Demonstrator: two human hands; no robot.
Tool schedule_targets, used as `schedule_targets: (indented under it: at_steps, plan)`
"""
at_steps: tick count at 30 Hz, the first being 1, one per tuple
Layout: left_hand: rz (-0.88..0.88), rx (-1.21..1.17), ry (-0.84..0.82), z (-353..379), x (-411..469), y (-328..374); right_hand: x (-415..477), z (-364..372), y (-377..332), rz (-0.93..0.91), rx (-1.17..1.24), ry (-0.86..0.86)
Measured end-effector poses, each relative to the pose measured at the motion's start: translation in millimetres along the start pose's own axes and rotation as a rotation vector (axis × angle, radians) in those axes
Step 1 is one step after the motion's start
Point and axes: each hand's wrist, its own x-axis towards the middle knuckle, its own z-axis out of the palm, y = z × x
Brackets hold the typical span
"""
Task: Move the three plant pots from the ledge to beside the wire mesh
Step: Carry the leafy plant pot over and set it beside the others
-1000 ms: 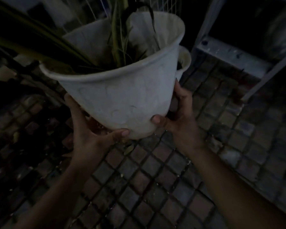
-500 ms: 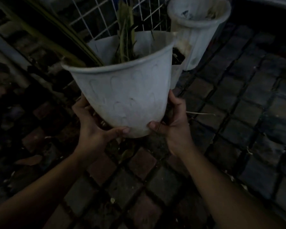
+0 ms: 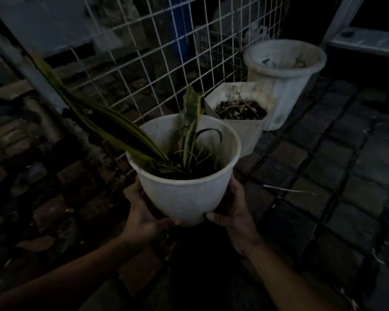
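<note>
The held pot [image 3: 184, 176] has dropped since half a second ago, nearing the mesh [image 3: 166, 52]. Left hand [image 3: 144, 218] and right hand [image 3: 231, 212] cup its base. It hangs beside the square pot [image 3: 238, 122]; lowered carelessly, the long leaf [image 3: 94, 117] could snag the wires and tip it.

Both bare forearms reach forward from the bottom corners. The left hand [image 3: 144, 218] and right hand [image 3: 235, 212] face each other, palms inward, fingers [image 3: 213, 217] curled in a two-sided clasp.
</note>
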Motion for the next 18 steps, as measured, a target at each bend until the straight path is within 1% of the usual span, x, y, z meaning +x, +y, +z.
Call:
schedule_targets:
  at_steps: [2, 4, 8, 11, 12, 14, 15, 17, 18]
  plan:
    - [-0.015, -0.001, -0.002, 0, -7, -3, -7, 0, 3, 0.037, -0.023, 0.026]
    - [-0.05, 0.01, -0.049, 2, -15, -4, -10, 1, -5, 0.039, -0.071, 0.023]
    - [-0.117, 0.175, -0.151, 6, -27, -12, -10, 2, -15, 0.019, -0.143, -0.024]
    - [-0.173, 0.321, -0.116, 8, -27, -14, -9, 2, -18, 0.013, -0.219, -0.035]
    - [-0.168, 0.353, -0.118, 6, -26, -16, -8, 3, -18, -0.002, -0.253, -0.032]
    - [-0.146, 0.39, -0.194, 1, -25, -19, -5, -2, -15, -0.015, -0.28, -0.022]
    - [-0.168, 0.374, -0.218, -3, -25, -16, -2, -5, -14, -0.023, -0.285, -0.025]
    - [-0.271, 0.212, -0.231, -14, -31, -3, 1, -8, -15, -0.04, -0.279, -0.038]
    - [-0.282, 0.143, -0.236, -20, -35, 6, 2, -8, -17, -0.04, -0.262, -0.041]
